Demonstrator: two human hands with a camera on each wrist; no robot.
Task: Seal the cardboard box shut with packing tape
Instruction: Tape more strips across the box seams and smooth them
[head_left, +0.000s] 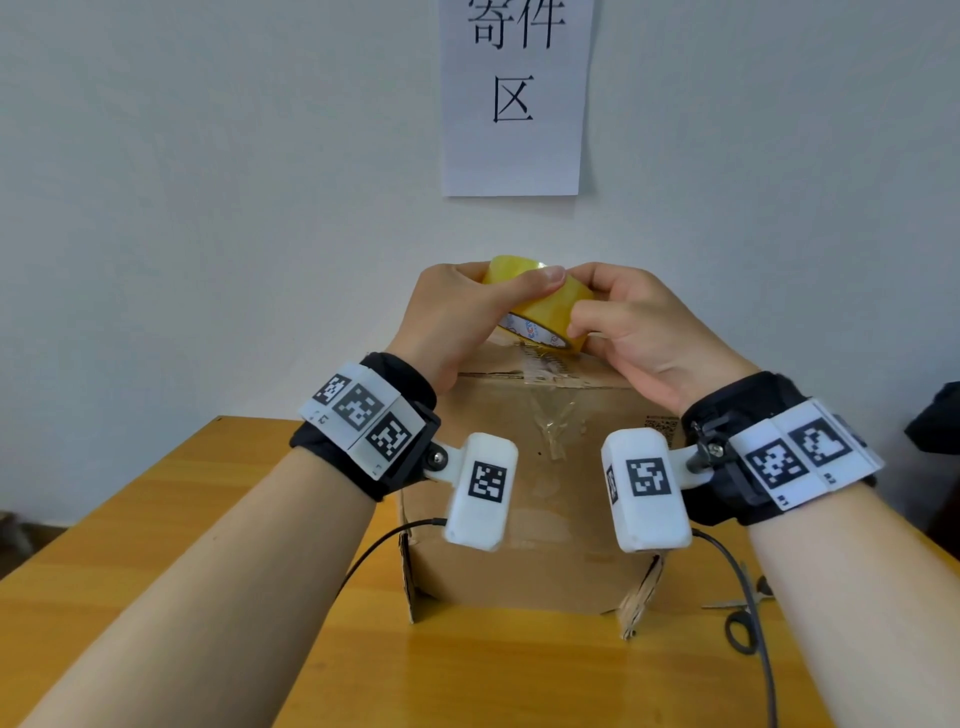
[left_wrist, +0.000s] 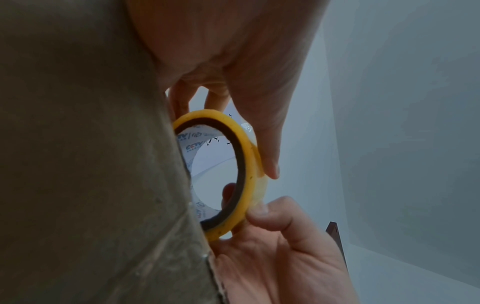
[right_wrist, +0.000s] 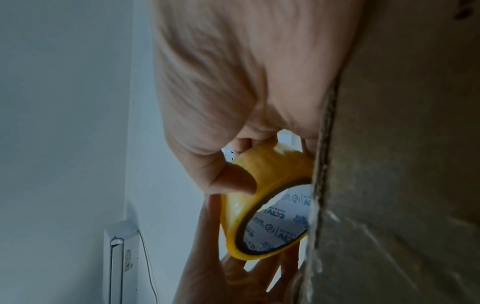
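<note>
A yellow roll of packing tape (head_left: 545, 306) is held just above the top of a brown cardboard box (head_left: 498, 519) on the wooden table. My left hand (head_left: 467, 306) grips the roll (left_wrist: 249, 164) from the left, thumb lying across its outer face. My right hand (head_left: 618, 322) pinches the roll's right side, thumb tip pressed on the tape surface (right_wrist: 262, 174). The roll's printed white core (right_wrist: 280, 224) faces me. Old clear tape (head_left: 556, 415) runs crumpled down the box's front face. The box top is mostly hidden behind both hands.
Scissors (head_left: 743, 618) lie on the table (head_left: 156, 519) right of the box. Cables (head_left: 748, 582) trail from both wrist cameras across the table. A white paper sign (head_left: 514, 98) hangs on the wall behind the box. Torn flaps stick out at the box's bottom corners.
</note>
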